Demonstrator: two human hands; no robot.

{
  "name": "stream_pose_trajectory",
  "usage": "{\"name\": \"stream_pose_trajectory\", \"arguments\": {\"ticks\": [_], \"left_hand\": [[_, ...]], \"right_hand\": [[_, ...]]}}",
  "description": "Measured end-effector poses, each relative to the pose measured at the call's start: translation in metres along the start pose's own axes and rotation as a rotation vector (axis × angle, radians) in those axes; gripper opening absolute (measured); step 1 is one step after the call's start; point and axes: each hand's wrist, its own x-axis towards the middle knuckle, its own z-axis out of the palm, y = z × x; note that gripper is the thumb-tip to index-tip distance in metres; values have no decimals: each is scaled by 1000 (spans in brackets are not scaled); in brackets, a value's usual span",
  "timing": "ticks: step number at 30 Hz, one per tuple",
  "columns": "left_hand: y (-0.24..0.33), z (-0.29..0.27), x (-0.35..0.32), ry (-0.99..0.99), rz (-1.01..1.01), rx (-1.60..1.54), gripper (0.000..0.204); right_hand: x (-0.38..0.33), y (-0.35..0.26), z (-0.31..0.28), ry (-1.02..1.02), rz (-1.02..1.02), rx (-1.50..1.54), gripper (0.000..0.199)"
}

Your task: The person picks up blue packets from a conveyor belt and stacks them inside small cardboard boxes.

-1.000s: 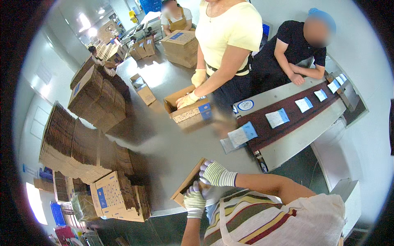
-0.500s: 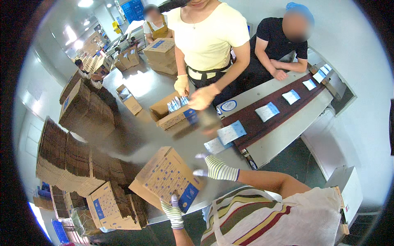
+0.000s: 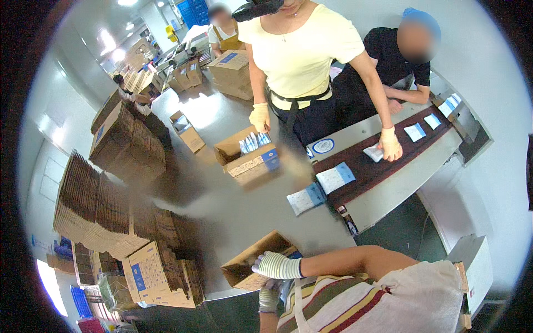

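An open brown cardboard box (image 3: 244, 265) is tilted at the near edge of the metal table, its mouth facing up and showing the bare inside. My right hand (image 3: 280, 266), in a striped glove with bare-looking fingertips, lies across the box's near side with its fingers bent over the rim. Below it, my left hand (image 3: 269, 298), in a matching glove, grips the box's near lower side; its fingertips are partly hidden. Two white-and-blue packets, a nearer packet (image 3: 306, 200) and a farther packet (image 3: 335, 177), lie beyond the box at the conveyor's end.
A dark red conveyor belt (image 3: 355, 187) carries more packets from the right. Across the table, a co-worker's gloved hand (image 3: 390, 145) holds a packet, beside a carton (image 3: 252, 164) filled with upright packets. Tall stacks of flat cardboard (image 3: 100, 205) stand at the left. Another person sits behind the conveyor.
The box has turned from flattened to opened out and moved nearer. My right hand came from beside it onto its rim. The co-worker's hand moved from the carton to the belt.
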Motion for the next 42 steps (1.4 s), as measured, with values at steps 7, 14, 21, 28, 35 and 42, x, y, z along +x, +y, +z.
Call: {"name": "stream_pose_trajectory", "arguments": {"ticks": [7, 14, 21, 28, 35, 42], "left_hand": [[106, 32, -121, 725, 649, 1970, 68], [122, 74, -101, -205, 802, 2679, 46], [109, 112, -79, -168, 310, 2368, 32], [56, 102, -29, 99, 609, 2104, 35], [48, 125, -24, 109, 728, 2218, 46], [72, 105, -27, -31, 727, 2301, 45]], "right_hand": [[-11, 3, 27, -4, -211, -96, 19], [7, 29, 19, 30, -386, -222, 10], [20, 45, -1, 41, -331, -239, 17], [2, -3, -31, 5, -152, 569, 32], [1, 8, -8, -50, -176, 377, 40], [8, 9, -9, 30, -217, 411, 34]]}}
